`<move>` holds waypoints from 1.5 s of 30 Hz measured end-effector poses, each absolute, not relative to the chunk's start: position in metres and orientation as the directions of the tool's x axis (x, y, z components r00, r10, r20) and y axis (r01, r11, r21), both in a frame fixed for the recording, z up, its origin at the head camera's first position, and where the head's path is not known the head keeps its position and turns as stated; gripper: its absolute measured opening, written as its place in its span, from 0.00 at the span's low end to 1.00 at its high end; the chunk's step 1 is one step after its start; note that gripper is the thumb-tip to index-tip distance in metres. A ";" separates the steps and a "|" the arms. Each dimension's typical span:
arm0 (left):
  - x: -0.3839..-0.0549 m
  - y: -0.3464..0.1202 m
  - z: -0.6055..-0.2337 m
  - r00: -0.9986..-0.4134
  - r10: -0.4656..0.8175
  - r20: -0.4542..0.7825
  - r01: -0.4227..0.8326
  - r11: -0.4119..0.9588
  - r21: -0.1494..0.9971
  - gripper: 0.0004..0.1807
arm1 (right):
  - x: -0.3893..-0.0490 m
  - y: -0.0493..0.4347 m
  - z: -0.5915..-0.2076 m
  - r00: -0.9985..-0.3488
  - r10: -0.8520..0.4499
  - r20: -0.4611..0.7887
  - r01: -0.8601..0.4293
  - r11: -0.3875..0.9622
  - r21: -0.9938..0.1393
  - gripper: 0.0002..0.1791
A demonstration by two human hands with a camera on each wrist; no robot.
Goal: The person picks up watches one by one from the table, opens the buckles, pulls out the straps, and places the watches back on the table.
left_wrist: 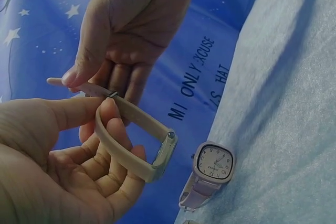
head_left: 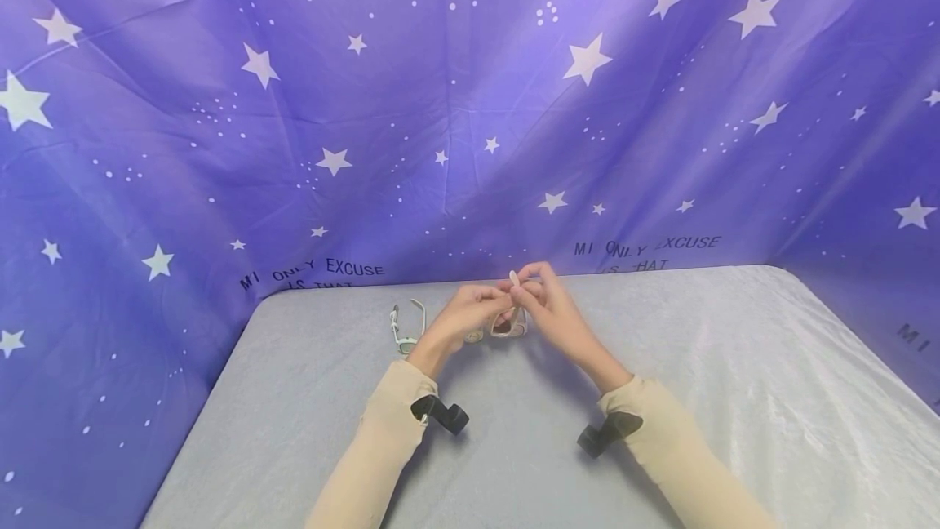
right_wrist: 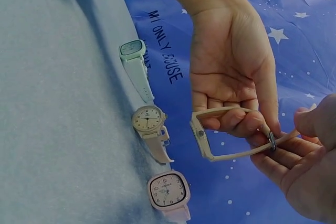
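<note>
Both hands hold a beige-strapped wristwatch (left_wrist: 126, 156) up over the table's far edge, its strap closed into a loop. My left hand (head_left: 466, 313) pinches the strap near the metal buckle (right_wrist: 272, 140), with other fingers inside the loop. My right hand (head_left: 554, 313) pinches the strap's free end (left_wrist: 86, 86) between thumb and fingers, beyond the buckle. The held watch's case (right_wrist: 200, 136) is seen edge-on, so its dial is mostly hidden. Nearest below it, a pink square watch (right_wrist: 168, 190) lies on the table, dial up.
A round cream watch (right_wrist: 148, 119) and a mint green watch (right_wrist: 132, 49) lie in a row with the pink one near the far edge of the grey cloth-covered table (head_left: 514, 447). Behind stands a purple-blue curtain (head_left: 455, 104) with stars.
</note>
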State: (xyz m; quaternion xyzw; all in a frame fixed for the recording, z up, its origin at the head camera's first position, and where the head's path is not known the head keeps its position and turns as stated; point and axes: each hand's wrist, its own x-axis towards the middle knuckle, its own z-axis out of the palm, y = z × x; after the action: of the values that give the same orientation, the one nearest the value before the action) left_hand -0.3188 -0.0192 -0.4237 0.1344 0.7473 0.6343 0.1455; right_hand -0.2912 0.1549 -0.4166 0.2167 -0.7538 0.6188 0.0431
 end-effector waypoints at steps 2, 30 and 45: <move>-0.319 -0.019 -0.423 -0.921 0.388 -0.048 0.013 0.153 0.988 0.15 | -0.292 0.156 -0.417 -0.902 -0.273 0.335 -0.379 0.129 -0.916 0.11; -0.322 -0.020 -0.420 -0.883 0.467 -0.046 -0.036 0.031 0.999 0.15 | -0.301 0.172 -0.410 -0.965 -0.221 0.139 -0.105 -0.158 -0.982 0.09; -0.319 -0.015 -0.420 -0.935 0.354 0.036 0.044 0.015 0.999 0.11 | -0.302 0.174 -0.412 -0.973 -0.187 0.135 -0.102 -0.178 -0.979 0.10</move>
State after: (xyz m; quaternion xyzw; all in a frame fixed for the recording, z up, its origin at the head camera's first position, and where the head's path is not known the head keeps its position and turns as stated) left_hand -0.3188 -0.0151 -0.4203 0.1414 0.7034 0.6875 0.1126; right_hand -0.3020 0.1738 -0.4124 0.1127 -0.6406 0.7590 -0.0283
